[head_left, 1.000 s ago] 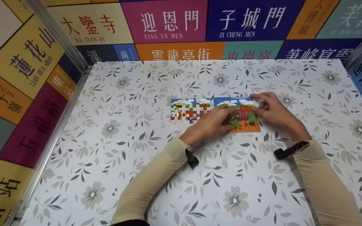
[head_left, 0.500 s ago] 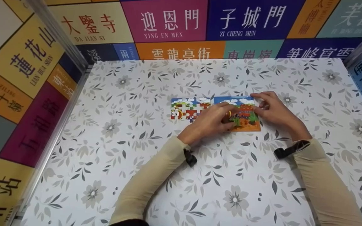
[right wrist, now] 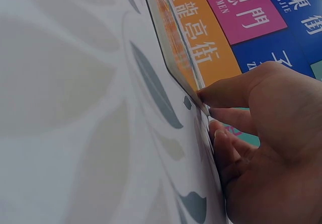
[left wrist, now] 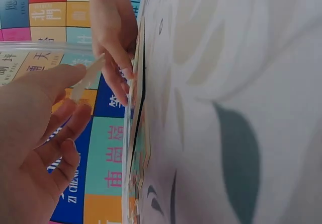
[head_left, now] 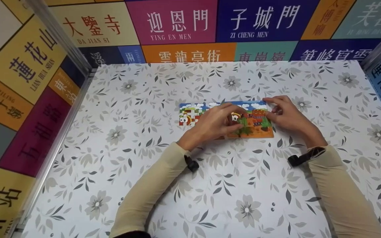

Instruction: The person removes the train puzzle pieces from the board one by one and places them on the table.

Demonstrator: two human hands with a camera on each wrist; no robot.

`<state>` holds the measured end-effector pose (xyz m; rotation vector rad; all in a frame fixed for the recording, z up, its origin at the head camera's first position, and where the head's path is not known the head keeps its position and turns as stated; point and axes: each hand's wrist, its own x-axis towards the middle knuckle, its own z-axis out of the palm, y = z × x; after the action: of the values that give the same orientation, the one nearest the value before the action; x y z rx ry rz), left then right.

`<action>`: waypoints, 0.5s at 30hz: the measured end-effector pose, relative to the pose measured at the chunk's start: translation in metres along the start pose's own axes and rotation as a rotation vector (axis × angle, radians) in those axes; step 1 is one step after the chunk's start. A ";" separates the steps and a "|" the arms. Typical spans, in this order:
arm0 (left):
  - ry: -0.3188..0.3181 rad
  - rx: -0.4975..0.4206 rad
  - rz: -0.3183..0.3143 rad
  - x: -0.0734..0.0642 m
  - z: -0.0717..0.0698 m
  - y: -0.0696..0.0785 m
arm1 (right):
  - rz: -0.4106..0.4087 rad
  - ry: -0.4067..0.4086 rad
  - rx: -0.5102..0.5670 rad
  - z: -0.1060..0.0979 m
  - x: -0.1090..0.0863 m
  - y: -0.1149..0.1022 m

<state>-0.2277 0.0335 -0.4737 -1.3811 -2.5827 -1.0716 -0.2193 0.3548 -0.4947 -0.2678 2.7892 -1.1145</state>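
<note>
My left hand (head_left: 212, 123) is raised a little above two colourful jigsaw areas. Between its thumb and fingers it pinches a thin puzzle piece (left wrist: 88, 79), seen nearly edge-on in the left wrist view; its printed face does not show. Under and to the right of that hand lies a flat puzzle board (head_left: 253, 130) with a cartoon scene of sky, red train and orange ground. To the left, loose puzzle pieces (head_left: 185, 119) lie grouped with white gaps, partly covered by the hand. My right hand (head_left: 288, 114) holds the board's far right corner with thumb and index finger.
A table (head_left: 137, 191) covered with a white leaf-and-flower print carries everything. Wall panels (head_left: 180, 24) with large Chinese lettering stand behind and at both sides. Each wrist wears a black camera strap (head_left: 304, 158).
My left hand has moved left from over the board towards the loose pieces, uncovering a cartoon face on the board. The right hand has stayed at the board's corner.
</note>
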 end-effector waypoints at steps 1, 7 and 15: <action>0.011 -0.003 0.012 -0.001 -0.002 -0.001 | 0.005 0.001 0.001 0.000 0.000 0.000; 0.086 -0.014 0.050 -0.009 -0.013 -0.006 | 0.008 -0.008 0.006 0.001 0.001 -0.001; 0.126 -0.052 0.047 -0.027 -0.029 -0.017 | 0.018 -0.011 0.011 0.000 0.000 -0.001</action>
<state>-0.2326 -0.0091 -0.4698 -1.3314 -2.4392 -1.1864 -0.2194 0.3543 -0.4940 -0.2459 2.7699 -1.1205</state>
